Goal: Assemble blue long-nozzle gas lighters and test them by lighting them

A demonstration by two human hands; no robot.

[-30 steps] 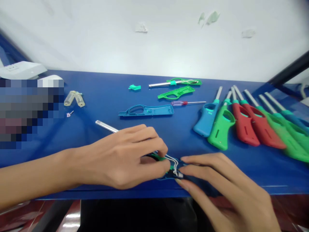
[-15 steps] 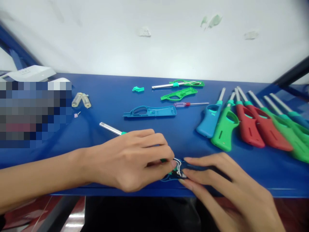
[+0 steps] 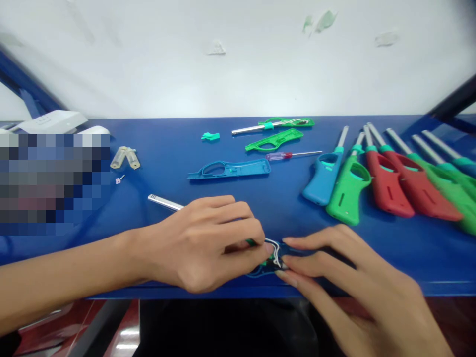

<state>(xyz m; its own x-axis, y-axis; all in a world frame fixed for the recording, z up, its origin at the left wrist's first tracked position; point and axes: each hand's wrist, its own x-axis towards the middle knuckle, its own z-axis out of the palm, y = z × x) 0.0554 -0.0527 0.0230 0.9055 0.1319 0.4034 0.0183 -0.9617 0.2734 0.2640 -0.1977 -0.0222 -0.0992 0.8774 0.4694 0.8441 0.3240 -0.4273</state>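
An opened long-neck lighter lies at the table's front edge, with white wires (image 3: 275, 248) and dark and green parts in its blue half-shell (image 3: 256, 271). Its metal tube (image 3: 163, 202) sticks out to the left from under my left hand (image 3: 208, 243). My left thumb and forefinger are closed over the lighter's inside beside the wires; their exact hold is hidden. On the right end, my right hand (image 3: 357, 282) grips the shell, thumb and fingertips pressed against it. Farther back lies the matching blue half-shell (image 3: 249, 169), hollow side showing.
A purple-handled screwdriver (image 3: 278, 155), a green half-shell (image 3: 273, 141), an opened green lighter (image 3: 267, 126) and a turquoise trigger piece (image 3: 210, 136) lie behind. Several whole lighters (image 3: 390, 186) line the right. Clear fuel tanks (image 3: 124, 157) and a small screw piece (image 3: 119, 180) lie left.
The view has shifted slightly. Both hands stay at the opened lighter in nearly the same pose, with no clear change in the parts.
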